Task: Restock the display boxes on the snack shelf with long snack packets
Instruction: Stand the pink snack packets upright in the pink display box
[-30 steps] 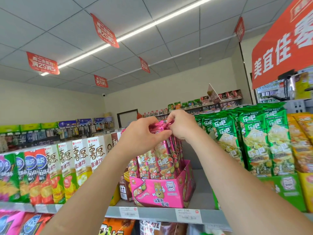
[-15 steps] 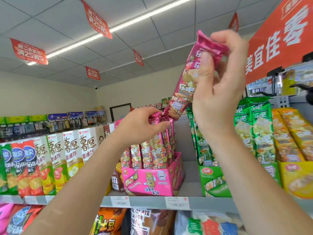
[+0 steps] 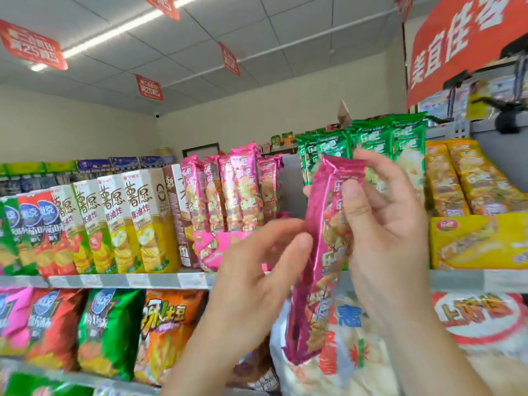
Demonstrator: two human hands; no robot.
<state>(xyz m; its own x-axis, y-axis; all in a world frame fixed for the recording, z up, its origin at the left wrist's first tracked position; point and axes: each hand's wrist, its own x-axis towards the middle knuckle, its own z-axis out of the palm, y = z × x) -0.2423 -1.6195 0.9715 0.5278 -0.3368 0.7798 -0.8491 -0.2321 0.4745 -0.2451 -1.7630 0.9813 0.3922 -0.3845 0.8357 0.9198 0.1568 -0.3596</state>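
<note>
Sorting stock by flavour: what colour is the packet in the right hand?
The long packet is shiny pink; the head view shows it.

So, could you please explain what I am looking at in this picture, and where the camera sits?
There is no machine here: these are a person's two bare hands, seen from one camera worn on the head, facing a shop shelf. The right hand grips a long pink packet, thumb on its front. The left hand is open, fingertips at the packet's edge; blur hides whether they touch. Behind, a pink display box on the shelf holds more pink packets upright. To its right stand green packets and a yellow box.
</note>
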